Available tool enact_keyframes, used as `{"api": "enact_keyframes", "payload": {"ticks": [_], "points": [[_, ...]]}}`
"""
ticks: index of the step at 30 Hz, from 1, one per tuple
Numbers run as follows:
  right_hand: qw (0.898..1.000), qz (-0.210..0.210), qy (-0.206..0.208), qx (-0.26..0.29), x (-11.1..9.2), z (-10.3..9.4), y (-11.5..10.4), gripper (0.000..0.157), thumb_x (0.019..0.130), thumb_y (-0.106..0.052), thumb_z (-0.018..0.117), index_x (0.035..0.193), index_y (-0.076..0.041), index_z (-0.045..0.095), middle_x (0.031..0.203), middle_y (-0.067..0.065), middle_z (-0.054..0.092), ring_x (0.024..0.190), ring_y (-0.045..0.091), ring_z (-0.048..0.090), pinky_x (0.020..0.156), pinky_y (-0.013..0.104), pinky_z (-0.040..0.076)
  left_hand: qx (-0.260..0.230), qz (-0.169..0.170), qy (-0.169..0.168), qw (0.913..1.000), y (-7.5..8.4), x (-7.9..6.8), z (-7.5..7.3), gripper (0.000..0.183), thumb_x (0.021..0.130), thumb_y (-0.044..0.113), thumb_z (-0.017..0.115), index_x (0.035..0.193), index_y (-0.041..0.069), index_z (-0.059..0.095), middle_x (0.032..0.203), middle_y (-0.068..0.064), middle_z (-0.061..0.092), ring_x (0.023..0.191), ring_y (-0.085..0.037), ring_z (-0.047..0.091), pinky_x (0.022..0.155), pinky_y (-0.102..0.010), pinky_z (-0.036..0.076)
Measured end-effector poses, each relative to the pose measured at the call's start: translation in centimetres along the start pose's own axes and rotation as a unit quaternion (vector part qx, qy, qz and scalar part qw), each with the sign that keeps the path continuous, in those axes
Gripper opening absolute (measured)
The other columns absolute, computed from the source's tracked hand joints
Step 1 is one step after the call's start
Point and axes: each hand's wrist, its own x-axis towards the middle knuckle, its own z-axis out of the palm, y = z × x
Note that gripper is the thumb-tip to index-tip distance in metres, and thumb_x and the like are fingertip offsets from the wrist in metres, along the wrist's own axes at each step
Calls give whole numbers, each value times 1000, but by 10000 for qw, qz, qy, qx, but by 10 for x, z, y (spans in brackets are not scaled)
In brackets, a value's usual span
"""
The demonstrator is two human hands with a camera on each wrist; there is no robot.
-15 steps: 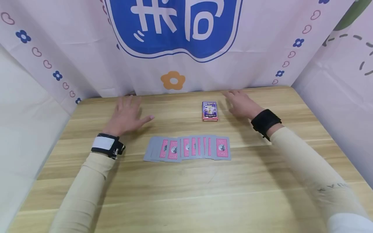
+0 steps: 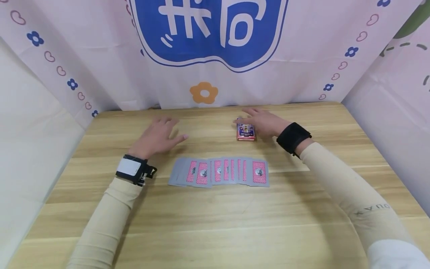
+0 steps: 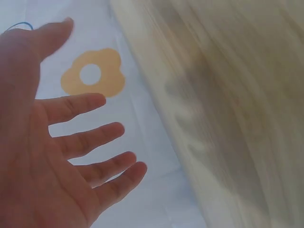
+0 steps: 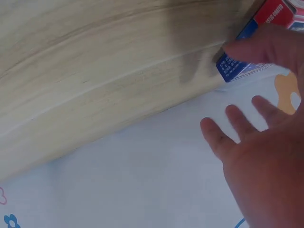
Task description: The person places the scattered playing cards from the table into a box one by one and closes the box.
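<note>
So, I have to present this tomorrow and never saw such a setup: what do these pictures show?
There is no machine, just a person's bare hands: left grip and right grip. The wide picture comes from the head, the closer ones from each wrist. On the pale wood-grained table lie a row of overlapping, grey-bordered pink playing cards and a small blue-and-red cardboard box. Neither grip holds anything; the right one is by the box; whether it touches, I can't tell.

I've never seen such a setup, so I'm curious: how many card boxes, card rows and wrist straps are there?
Blue-and-red rectangular card box: 1
Row of overlapping pink-and-grey rectangular cards: 1
Black fabric left wrist strap and right wrist strap: 2
Total: 4
</note>
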Motion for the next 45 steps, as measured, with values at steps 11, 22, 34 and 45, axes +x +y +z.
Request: {"api": "enact_keyframes", "payload": {"ticks": [11, 22, 34, 45], "points": [[9966, 79, -208, 788, -8, -1, 9, 62, 71, -25, 79, 127, -23, 53, 150, 15, 24, 132, 39, 16, 104, 61, 19, -478, 50, -342, 9983, 22, 0, 1, 62, 93, 43, 56, 138, 2, 41, 139, -28, 39, 126, -42, 31, 101, -58, 30], [9782, 596, 633, 1884, -38, 1, 0, 62, 71, -34, 79, 116, -7, 47, 98, 7, 58, 83, 18, 55, 72, 36, 51, -562, 469, -33, 9973, 69, 6, 8, 69, 90, 63, 43, 132, 8, 50, 133, -16, 51, 121, -28, 43, 99, -49, 38], [9654, -378, 1604, 2020, -71, -18, -62, 67, 71, -26, 75, 129, -10, 46, 105, 0, 52, 82, 13, 50, 67, 31, 50, -2732, 191, -54, 9618, 138, 6, 4, 58, 81, 64, 57, 113, 17, 65, 97, 5, 66, 83, -10, 58, 72, -31, 52], [9570, -1036, 1929, 1901, -76, -18, -88, 60, 70, -27, 71, 124, -13, 48, 104, -5, 51, 83, 8, 47, 64, 27, 49, -4133, -11, 15, 9106, 156, -2, 10, 30, 80, 51, 68, 92, 23, 70, 86, 5, 69, 77, -15, 63, 67, -39, 53]]}}
